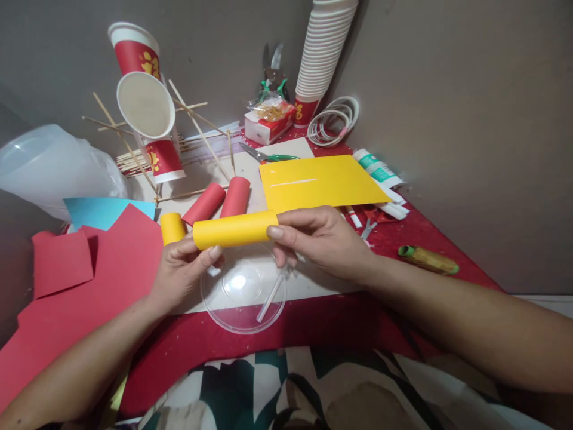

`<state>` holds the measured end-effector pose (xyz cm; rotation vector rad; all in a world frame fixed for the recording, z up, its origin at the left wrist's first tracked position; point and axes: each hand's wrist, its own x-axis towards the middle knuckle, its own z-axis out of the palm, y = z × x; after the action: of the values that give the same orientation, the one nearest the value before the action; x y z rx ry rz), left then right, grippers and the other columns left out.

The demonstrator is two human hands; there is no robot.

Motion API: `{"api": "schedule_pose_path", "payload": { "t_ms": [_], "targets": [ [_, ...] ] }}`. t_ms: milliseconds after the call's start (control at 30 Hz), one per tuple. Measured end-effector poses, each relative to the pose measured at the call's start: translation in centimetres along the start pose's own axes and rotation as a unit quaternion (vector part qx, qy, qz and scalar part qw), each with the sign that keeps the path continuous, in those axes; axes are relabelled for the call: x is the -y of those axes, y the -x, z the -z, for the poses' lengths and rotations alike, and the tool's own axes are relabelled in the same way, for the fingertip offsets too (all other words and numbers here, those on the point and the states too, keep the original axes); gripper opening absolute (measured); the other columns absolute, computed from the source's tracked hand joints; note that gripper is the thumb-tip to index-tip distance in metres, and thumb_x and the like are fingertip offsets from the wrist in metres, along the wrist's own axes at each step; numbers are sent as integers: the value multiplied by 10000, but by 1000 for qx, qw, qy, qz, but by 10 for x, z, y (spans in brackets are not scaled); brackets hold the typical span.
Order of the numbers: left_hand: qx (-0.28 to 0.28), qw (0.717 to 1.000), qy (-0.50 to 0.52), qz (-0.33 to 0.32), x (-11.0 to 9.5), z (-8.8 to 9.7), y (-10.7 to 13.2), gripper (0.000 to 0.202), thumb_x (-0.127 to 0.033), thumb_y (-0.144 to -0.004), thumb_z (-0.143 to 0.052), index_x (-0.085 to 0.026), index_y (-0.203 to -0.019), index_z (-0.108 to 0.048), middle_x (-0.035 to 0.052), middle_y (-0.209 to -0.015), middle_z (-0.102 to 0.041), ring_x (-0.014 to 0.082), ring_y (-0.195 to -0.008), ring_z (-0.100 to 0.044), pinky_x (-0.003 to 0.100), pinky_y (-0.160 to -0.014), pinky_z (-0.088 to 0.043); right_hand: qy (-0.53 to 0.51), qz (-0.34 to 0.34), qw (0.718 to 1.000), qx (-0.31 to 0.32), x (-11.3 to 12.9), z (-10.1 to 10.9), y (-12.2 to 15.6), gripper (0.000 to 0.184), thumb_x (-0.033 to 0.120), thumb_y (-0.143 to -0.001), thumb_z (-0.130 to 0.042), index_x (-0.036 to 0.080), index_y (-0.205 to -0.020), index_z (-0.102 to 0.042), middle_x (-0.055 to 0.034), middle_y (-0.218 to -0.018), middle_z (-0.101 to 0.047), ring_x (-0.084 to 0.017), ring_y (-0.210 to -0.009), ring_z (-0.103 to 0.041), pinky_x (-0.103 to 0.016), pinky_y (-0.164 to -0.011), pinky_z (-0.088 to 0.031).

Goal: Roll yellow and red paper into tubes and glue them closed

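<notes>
A yellow paper tube (235,230) lies level between my hands, above a clear round plastic lid (224,316). My left hand (185,269) grips its left end between thumb and fingers. At the other end, my right hand (317,242) pinches the tube with thumb on the front and fingers behind. Just beyond stand or lean two red paper tubes (205,203), and a shorter yellow tube (172,228) is near my left fingers. A thin translucent stick (270,297) rests on the lid below my right hand.
Behind is a yellow paper sheet (322,182) with green-handled scissors (268,156). Paper cups (145,107) and a wooden stick frame (201,134) stand back left. Red paper (111,269) covers the left; a tall cup stack (324,51), coiled rings (333,122) and a thread spool (428,260) are rightward.
</notes>
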<state>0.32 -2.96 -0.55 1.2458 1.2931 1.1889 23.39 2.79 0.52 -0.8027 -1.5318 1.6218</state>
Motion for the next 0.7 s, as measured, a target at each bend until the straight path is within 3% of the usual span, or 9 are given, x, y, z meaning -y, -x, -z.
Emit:
{"api": "schedule_pose_path", "payload": {
  "t_ms": [200,300,400,567,700],
  "targets": [
    [18,1000,-7,-6,1,2,-1,212,-379,-813,-780,-188,-724,-757,32,-678,-660,150,-688,-585,295,-680,-492,-80,-77,994,22,-4,2,-2,309,437,-798,-769,152,-726,-677,9,-488,-647,-61,-379,-479,-178,-377,-358],
    [23,998,55,14,4,2,-1,175,-380,-804,-793,-208,-834,-776,22,-705,-683,138,-667,-602,290,-673,-509,-63,-71,995,19,-3,2,-3,306,423,-777,-790,146,-699,-684,-3,-507,-661,-59,-402,-492,-173,-399,-380],
    [22,995,92,24,5,1,-1,158,-372,-815,-786,-214,-817,-780,24,-734,-697,134,-691,-622,284,-691,-523,-36,-73,996,22,-2,1,-3,302,412,-758,-807,144,-677,-696,-12,-547,-681,-58,-430,-501,-176,-420,-407],
    [11,999,53,2,2,1,-1,143,-347,-806,-796,-209,-769,-792,32,-761,-709,127,-699,-623,258,-667,-522,-13,-78,996,28,-2,2,-4,262,379,-726,-836,138,-741,-735,-10,-587,-697,-56,-459,-518,-175,-456,-439],
    [5,1000,12,-16,2,1,-1,178,-371,-812,-784,-206,-745,-784,59,-838,-722,160,-760,-640,308,-728,-554,-5,-73,997,22,-3,2,-5,256,369,-727,-837,135,-763,-743,-14,-599,-699,-64,-471,-523,-191,-467,-448]
  ]
}}
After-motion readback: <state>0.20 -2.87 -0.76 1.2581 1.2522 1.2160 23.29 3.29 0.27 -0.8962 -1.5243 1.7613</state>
